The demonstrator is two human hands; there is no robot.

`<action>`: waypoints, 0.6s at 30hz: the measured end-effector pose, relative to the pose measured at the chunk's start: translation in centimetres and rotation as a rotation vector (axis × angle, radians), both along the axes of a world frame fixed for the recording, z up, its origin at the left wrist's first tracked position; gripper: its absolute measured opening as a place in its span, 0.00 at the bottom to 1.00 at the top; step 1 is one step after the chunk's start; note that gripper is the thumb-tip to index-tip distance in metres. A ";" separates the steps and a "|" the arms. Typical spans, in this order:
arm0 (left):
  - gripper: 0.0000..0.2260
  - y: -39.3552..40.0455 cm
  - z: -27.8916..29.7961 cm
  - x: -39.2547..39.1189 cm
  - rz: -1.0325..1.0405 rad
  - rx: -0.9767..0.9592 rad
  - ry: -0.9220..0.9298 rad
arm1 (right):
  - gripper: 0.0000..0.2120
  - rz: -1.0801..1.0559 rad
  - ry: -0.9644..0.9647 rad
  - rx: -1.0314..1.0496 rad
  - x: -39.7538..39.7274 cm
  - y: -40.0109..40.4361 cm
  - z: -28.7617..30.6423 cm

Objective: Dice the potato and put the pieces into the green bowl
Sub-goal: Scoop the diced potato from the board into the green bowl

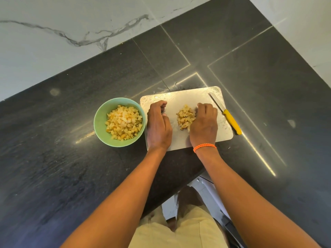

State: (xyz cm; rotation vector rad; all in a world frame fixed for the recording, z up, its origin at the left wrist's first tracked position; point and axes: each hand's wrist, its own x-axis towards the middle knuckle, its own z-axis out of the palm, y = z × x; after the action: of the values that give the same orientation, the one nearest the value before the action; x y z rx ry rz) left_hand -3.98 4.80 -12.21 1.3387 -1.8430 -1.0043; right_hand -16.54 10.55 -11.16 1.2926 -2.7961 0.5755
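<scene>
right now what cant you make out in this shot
- Right hand, head view: its fingers curl over the potato pile, hiding the fingertips and the pile's right side.
- Left hand: curled fingers hide whether it holds any pieces.
- Knife: blade tip washes out against the bright cutting board.
- Green bowl: its bottom is covered by potato dice.

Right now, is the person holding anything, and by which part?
The knife lies untouched on the cutting board. The right hand cups the pile of diced potato from its right side; the left hand, fingers curled, seems to hold nothing.
</scene>
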 end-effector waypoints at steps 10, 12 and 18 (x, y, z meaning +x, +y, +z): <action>0.21 0.1 0.0 0.0 -0.003 0.019 0.011 | 0.32 0.380 0.281 0.324 -0.5 -0.6 0.1; 0.21 0.1 0.0 0.0 -0.007 0.028 0.008 | 0.31 0.488 0.328 0.356 -0.7 -0.5 -0.4; 0.21 0.0 0.1 0.1 -0.014 0.030 0.000 | 0.10 0.626 0.440 0.279 -1.7 -2.1 -0.8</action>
State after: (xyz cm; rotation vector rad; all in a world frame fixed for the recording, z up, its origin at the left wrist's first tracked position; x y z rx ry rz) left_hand -3.89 4.85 -12.15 1.3449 -1.8461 -1.0426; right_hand -18.28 8.48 -11.94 2.0612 -2.1440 -0.1174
